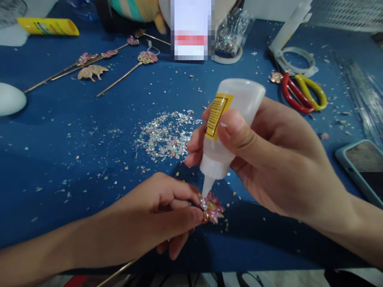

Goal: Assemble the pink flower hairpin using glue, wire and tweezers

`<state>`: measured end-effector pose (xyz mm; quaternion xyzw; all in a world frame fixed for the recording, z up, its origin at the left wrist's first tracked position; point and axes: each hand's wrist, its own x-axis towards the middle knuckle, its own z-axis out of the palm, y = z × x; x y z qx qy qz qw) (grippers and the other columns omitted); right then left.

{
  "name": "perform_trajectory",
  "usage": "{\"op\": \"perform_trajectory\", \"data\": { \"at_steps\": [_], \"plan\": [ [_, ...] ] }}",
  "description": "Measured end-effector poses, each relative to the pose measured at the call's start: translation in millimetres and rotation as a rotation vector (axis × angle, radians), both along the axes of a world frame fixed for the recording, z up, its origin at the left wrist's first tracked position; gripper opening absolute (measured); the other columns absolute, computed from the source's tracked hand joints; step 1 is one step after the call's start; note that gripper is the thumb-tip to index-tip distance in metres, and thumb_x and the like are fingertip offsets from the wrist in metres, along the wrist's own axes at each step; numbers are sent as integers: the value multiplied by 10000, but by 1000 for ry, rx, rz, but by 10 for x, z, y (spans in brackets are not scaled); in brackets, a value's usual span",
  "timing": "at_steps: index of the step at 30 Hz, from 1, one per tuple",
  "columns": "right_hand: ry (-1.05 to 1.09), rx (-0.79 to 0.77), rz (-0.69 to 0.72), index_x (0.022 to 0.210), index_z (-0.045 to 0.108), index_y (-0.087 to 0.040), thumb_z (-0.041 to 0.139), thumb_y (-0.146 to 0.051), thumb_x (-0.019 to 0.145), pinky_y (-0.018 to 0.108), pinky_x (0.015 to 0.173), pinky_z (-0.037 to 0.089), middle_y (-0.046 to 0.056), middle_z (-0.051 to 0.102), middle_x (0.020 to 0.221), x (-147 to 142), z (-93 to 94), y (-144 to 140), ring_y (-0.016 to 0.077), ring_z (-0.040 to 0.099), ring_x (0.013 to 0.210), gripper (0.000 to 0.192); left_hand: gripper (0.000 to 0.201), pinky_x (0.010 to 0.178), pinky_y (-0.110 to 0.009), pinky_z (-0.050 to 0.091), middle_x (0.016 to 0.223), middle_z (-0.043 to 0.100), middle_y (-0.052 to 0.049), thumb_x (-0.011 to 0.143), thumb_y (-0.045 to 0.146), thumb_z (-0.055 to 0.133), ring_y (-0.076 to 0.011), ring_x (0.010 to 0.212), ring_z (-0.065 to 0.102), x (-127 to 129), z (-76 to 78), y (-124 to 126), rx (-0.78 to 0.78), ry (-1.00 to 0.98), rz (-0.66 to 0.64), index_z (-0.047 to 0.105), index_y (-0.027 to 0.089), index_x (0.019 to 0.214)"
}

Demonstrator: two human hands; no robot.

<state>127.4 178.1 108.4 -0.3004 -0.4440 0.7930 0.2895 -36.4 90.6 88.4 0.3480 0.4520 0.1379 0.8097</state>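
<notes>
L hand [167, 211] has thumb & index pinched on a pink flower [213, 208] w/ gold trim, low centre, just above the blue table [74, 159]. Other L fingers curl under. Gold rod [119, 273] sticks out below the L wrist (can't tell if it's joined to the flower). R hand [278, 159] grips a clear bottle [214, 150], thumb on near side, fingers round the back; yellow label faces out. Bottle's tipped nozzle-down, tip right at flower's L edge, touching or a hair above, can't tell.

Behind the hands: loose pile of glitter [167, 137], w/ stray bits all over. Upper L: several flower-topped pins, nearest one [147, 57] lying at a slant; gold butterfly [92, 72] beside them; yellow tube [48, 26] further back; white egg-like thing [10, 99] at L edge. Top centre: blurred-out screen [191, 24], bag [230, 38] of coloured bits next to it. Upper R: tool [302, 109] w/ red & yellow handles, tape roll [311, 71] just behind. Phone [359, 159] lies far R.
</notes>
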Motion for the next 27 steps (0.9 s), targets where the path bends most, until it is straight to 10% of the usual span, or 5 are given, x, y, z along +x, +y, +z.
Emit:
{"op": "perform_trajectory", "data": {
  "at_steps": [11, 27],
  "plan": [
    [-139, -5, -75, 774, 606, -418, 814, -512, 724, 389, 504, 601, 16, 661, 669, -12, 124, -50, 287, 707, 664, 233, 238, 462, -198, 334, 522, 540, 66, 939, 400, 649, -107, 467, 433, -15, 22, -37, -1, -24, 24, 626, 236, 766],
    [-130, 146, -90, 755, 607, -306, 677, -233, 900, 239, 542, 585, -23, 689, 702, 22, 80, -70, 178, 703, 658, 177, 196, 421, -176, 290, 499, 532, 97, 951, 359, 566, -87, 441, 397, 14, -8, -44, 8, -5, 11, 646, 242, 815]
  ]
}}
